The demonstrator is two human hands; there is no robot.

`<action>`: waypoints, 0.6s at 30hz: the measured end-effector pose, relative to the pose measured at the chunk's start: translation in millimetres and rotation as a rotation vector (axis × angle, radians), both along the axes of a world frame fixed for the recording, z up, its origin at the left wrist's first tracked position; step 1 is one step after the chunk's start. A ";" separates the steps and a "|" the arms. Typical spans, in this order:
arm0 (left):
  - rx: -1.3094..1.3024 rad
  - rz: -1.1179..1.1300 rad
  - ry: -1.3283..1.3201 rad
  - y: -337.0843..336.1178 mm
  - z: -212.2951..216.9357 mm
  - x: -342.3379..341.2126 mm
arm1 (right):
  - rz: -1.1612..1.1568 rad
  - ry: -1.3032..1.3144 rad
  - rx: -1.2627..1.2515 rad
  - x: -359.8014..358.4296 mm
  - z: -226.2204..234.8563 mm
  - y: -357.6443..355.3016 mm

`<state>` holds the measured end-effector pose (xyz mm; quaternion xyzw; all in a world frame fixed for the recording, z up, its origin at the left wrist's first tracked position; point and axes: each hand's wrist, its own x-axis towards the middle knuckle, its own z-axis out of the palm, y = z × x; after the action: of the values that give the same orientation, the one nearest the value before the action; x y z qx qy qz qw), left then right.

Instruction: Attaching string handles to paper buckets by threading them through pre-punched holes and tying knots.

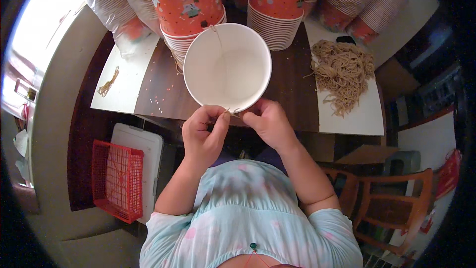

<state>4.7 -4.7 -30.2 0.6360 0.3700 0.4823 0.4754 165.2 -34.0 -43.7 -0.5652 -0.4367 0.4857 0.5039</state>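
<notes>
A large white-lined paper bucket (pixel 228 69) tilts toward me at the table's near edge, its open mouth facing up. A thin tan cord (pixel 233 111) is at its near rim, and another bit of cord shows at the far rim and down the inside. My left hand (pixel 206 131) pinches the cord between thumb and forefinger just left of the rim's lowest point. Close by on the right, my right hand (pixel 270 125) is closed at the same cord, its thumb against the rim and its other fingers partly hidden behind the bucket.
Stacks of orange-and-green printed paper buckets (pixel 188 5) stand behind, with more bagged stacks (pixel 109 0) at the back. A tangled heap of tan cords (pixel 342 72) lies right; a small cord bundle (pixel 108 82) lies left. Below are a red basket (pixel 116 181) and wooden chair (pixel 391 208).
</notes>
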 end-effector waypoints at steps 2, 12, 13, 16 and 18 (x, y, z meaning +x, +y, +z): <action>-0.061 -0.022 -0.050 -1.2 2.0 2.6 | 0.011 -0.143 -0.022 2.3 0.0 0.5; 0.131 -0.100 -0.008 6.8 14.5 5.3 | -0.324 -0.694 0.643 -10.6 28.7 -24.0; 0.204 -0.113 0.017 5.5 18.5 7.3 | -0.324 -0.859 0.771 -10.9 26.2 -19.2; 0.306 -0.071 0.040 3.6 22.4 13.2 | -0.329 -0.809 0.776 -15.0 16.3 -10.4; 0.368 -0.022 0.041 2.0 24.3 12.9 | -0.333 -0.766 0.799 -17.7 16.0 -9.0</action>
<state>17.6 -2.8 -5.9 0.7259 0.2782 0.5236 0.3486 147.5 -42.9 -27.8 -0.5277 -0.6428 -0.0423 0.5537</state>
